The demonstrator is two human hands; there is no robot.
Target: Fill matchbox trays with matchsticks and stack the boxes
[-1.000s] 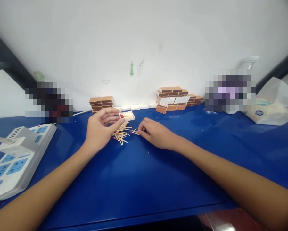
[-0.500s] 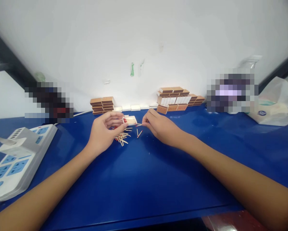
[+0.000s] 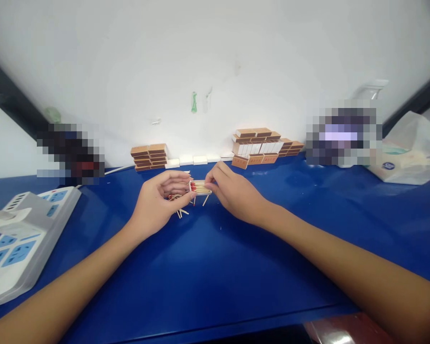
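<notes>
My left hand holds a small white matchbox tray between thumb and fingers, tilted so its inside shows. Red-headed matches lie lengthwise in it, heads towards my left hand. My right hand is closed in a pinch at the tray's right end, its fingertips on the ends of matches; exactly how many it grips is hidden. Below and behind the left fingers, a pile of loose matches lies on the blue table, partly covered. A stray match sits just under the tray.
Stacked brown matchboxes stand against the wall at left, and a larger matchbox stack at right. White trays line the wall between them. A power strip lies at left; a tissue pack is far right.
My right hand has moved left, bringing the matches it pinched from beside the tray to its right end. The tray has shifted slightly right and down in the view.
</notes>
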